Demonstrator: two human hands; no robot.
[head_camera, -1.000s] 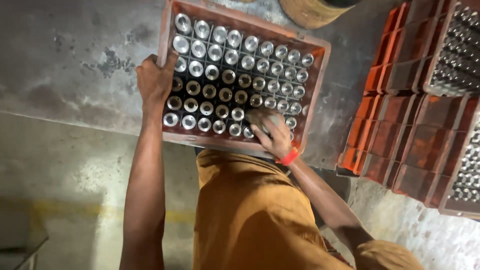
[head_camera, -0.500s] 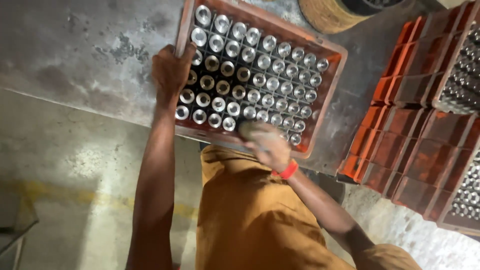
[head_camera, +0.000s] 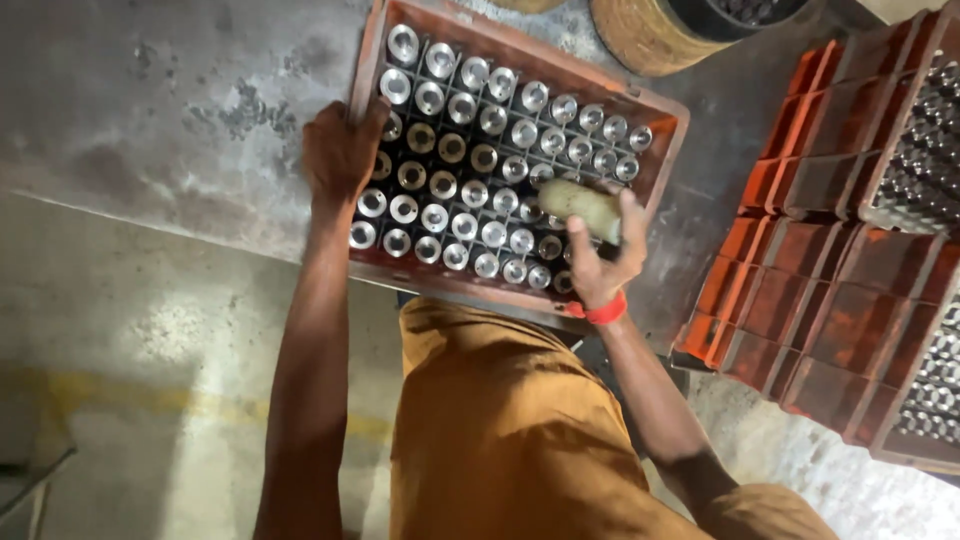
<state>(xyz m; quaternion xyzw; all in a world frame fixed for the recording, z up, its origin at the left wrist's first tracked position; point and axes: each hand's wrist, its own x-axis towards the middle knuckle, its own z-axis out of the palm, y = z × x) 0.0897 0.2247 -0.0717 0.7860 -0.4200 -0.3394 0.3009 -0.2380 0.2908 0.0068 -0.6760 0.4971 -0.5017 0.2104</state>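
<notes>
Now the right hand (head_camera: 600, 255) is gripping a bottle (head_camera: 580, 203) lying sideways, just over the crate's (head_camera: 520, 60) right part, its long way pointing left and right. Meanwhile the left hand (head_camera: 340, 150) is closing on the crate's left rim, farther from the bottle.

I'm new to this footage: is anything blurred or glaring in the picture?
Head view: the right hand and the pale bottle it holds are motion-blurred; bottle caps in the red crate glint brightly; the floor shows a soft glare patch; corners fall dark.
</notes>
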